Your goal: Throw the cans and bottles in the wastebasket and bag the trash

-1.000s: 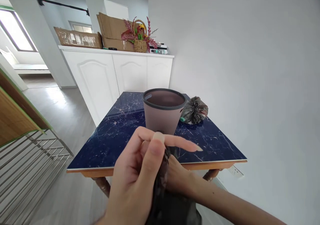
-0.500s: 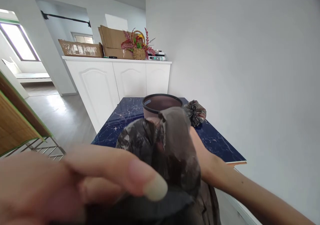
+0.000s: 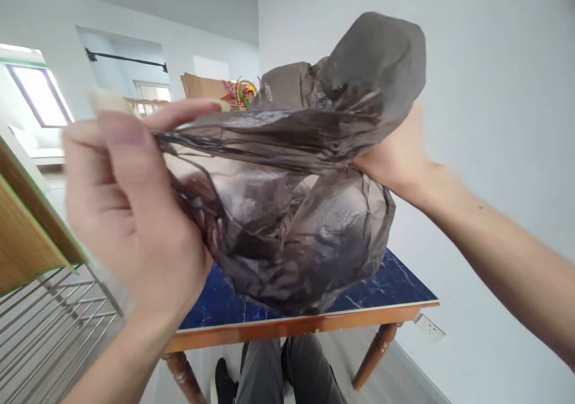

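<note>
We hold a dark, see-through plastic bag (image 3: 309, 230) up in the air, between our two hands and in front of the table, with its upper part bunched into creased folds and its lower part bulging loosely. Our left hand (image 3: 130, 200) pinches the bag's gathered edge between thumb and fingers. Our right hand (image 3: 402, 152) reaches behind the folds on the other side; its fingers are hidden, so we cannot tell how firmly they grip, if at all.

The film looks thin, and we judge tearing to be the main risk: a hard pull between the hands, or a long nail on the left thumb, could split it. The tight folds could also cling together, so that tugging stretches one layer while the other stays stuck. If the left pinch slips, that side could drop toward the table (image 3: 408, 290).

The bag hides much of the tabletop, so we could knock something unseen behind it. Below the table's near edge we see our trousers (image 3: 309, 368) and a dark shoe (image 3: 221, 383). Further left stands a wire rack (image 3: 49, 320), which could snag loose film swung that way.
</note>
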